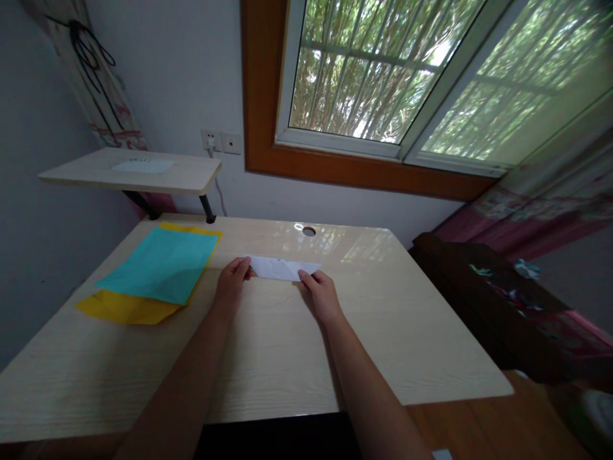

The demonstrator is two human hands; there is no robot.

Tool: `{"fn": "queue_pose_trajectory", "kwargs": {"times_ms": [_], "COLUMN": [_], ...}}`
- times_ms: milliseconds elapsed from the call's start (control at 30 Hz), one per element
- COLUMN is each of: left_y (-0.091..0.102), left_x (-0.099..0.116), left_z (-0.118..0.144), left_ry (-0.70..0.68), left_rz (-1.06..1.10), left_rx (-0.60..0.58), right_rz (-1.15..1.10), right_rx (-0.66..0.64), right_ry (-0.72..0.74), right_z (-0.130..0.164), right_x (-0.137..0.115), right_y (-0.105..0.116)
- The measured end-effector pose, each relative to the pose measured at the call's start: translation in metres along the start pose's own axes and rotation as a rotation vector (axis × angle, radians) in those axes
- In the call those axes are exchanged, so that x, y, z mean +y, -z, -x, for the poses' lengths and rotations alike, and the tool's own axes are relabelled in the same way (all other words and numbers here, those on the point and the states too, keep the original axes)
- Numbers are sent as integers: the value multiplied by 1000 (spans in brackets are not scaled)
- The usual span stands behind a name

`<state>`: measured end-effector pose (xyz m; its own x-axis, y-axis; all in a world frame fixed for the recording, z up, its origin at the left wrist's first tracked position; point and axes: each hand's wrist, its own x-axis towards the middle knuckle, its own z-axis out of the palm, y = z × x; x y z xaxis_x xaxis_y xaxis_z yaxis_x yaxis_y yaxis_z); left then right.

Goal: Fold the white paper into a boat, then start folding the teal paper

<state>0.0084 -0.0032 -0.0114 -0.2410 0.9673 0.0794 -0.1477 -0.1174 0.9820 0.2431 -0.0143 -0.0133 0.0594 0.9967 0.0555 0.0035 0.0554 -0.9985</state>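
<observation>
**White paper pinched between two grips**

The left grip (231,279) is closed on the left end of the white paper (282,268), thumb on top; the right grip (324,295) pinches its lower edge near the right end. The paper, a long strip, lies level across the gap between them, above or on the surface (282,358); I cannot tell whether it touches. Beyond it, the surface has a round hole (309,232) near its far edge. Left of the left grip, a blue sheet (163,262) lies over a yellow sheet (129,308), which shows along the edges. Behind these, a raised shelf (191,174) carries a pale slip (142,166). Farther out stand the wall sockets (221,141) and a wood-framed window (354,83).
</observation>
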Motion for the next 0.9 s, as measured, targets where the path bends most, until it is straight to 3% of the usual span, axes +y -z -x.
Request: {"fn": "queue_pose_trajectory", "kwargs": {"times_ms": [300, 533, 700, 900], "left_y": [-3, 2, 2, -12], "left_x": [5, 10, 13, 11], "left_z": [-3, -8, -9, -4], "left_ry": [79, 140, 152, 187], "left_rz": [209, 325, 326, 268], "left_rx": [118, 130, 38, -130], "right_rz": [-35, -230, -320, -296], "right_rx": [21, -68, -85, -108], "right_ry": [17, -92, -122, -124], "right_z": [-1, -7, -11, -11], "right_x": [1, -2, -4, -4], "right_y": [0, 1, 3, 4]}}
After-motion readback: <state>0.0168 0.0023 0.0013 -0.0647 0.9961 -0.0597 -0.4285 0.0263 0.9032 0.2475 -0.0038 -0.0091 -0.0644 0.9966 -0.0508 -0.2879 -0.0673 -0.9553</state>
